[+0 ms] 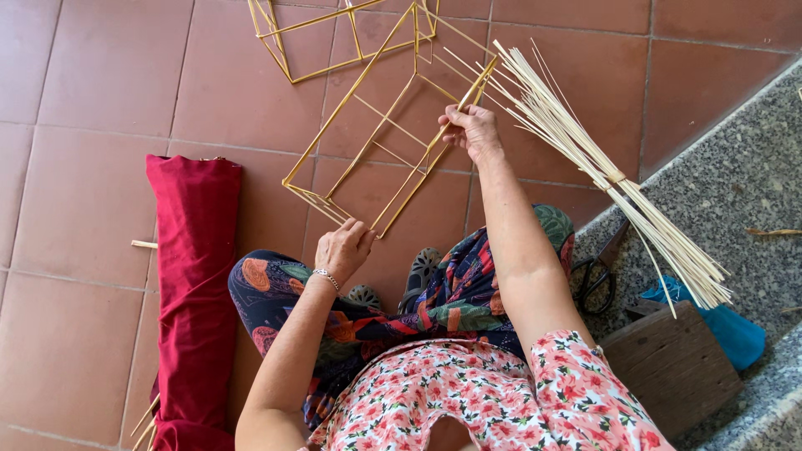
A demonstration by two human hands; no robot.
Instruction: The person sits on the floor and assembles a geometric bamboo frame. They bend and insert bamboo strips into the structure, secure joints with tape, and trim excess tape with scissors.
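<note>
A box-shaped frame of thin yellow bamboo sticks point(378, 125) is held over the red tile floor in front of my knees. My left hand point(342, 248) grips its near lower corner. My right hand point(470, 129) pinches a stick on its upper right side. A tied bundle of pale thin sticks point(614, 179) lies slanted to the right, its loose ends fanning out close to my right hand.
A second stick frame point(334, 38) lies on the tiles at the top. A rolled red cloth point(194, 276) lies to my left. On the grey stone step point(735, 184) to the right are black scissors point(595, 280), a wooden block point(672, 367) and a blue bag point(735, 330).
</note>
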